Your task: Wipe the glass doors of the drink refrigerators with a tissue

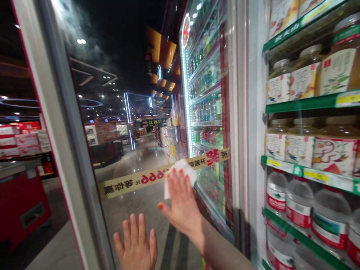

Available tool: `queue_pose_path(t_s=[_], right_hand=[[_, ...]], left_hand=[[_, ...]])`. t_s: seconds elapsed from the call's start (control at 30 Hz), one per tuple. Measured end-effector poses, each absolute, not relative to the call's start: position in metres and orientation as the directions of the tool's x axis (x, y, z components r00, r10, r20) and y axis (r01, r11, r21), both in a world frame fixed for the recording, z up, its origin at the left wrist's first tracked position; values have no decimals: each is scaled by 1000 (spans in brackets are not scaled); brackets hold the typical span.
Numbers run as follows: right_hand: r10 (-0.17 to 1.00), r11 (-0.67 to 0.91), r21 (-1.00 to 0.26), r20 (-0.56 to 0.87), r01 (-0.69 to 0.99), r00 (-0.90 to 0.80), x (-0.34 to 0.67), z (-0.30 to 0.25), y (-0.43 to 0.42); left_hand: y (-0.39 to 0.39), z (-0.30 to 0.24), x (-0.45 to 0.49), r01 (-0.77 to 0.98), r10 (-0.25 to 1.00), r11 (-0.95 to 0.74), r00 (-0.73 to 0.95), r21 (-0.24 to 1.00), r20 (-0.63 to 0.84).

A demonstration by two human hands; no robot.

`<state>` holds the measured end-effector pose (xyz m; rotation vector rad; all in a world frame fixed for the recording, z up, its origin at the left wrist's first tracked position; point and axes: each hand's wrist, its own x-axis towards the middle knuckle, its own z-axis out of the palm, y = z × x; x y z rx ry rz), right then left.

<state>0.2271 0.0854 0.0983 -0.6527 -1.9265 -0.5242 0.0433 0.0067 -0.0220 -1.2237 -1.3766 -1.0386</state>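
Observation:
My right hand (181,198) lies with its fingers stretched over a white cloth (188,168), holding it against the glass door (135,131) of a drinks cooler. Under the cloth runs a yellow printed strip (123,187), its red and black lettering mirrored from this side; the cloth covers part of it. Lower and to the left, my left hand (136,243) is raised palm toward the glass, fingers spread, holding nothing. Whether it touches the pane I cannot tell.
Cooler shelves (309,105) with tea bottles (305,75) and water bottles (299,198) stand close on my right. A metal door frame (56,123) slants along the left. A red cart-like unit (25,210) stands beyond it. Another lit drinks cooler (205,86) shows in the glass.

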Motion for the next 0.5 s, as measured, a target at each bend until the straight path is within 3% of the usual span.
queue_pose_path(t_s=[0.07,0.1,0.13,0.23,0.33,0.4,0.43,0.5], right_hand=[[96,821,268,804,503,-586,217,91,74],[107,821,264,799,505,-591,223,89,79],[163,801,197,837,565,-523,236,89,90],[373,627,-222,927,747,-37,289,98,142],[416,513,-456,873,727,254,308,111,164],[388,529,-403,897,747,210,286,111,143],[354,567,-309,928,764,113,267,108,125],[221,683,9,951,730,-218,229,102,91]], left_hand=[[5,-19,45,992,138,128,6,-23,990],[4,-17,46,991,134,130,12,-30,991],[4,-16,48,991,129,133,17,-34,991],[5,-15,50,990,117,140,18,-35,993],[9,-19,48,987,103,157,24,-40,994],[11,-23,45,983,99,175,32,-49,995],[12,-25,44,982,95,181,35,-52,995],[12,-24,41,982,86,176,53,-68,995]])
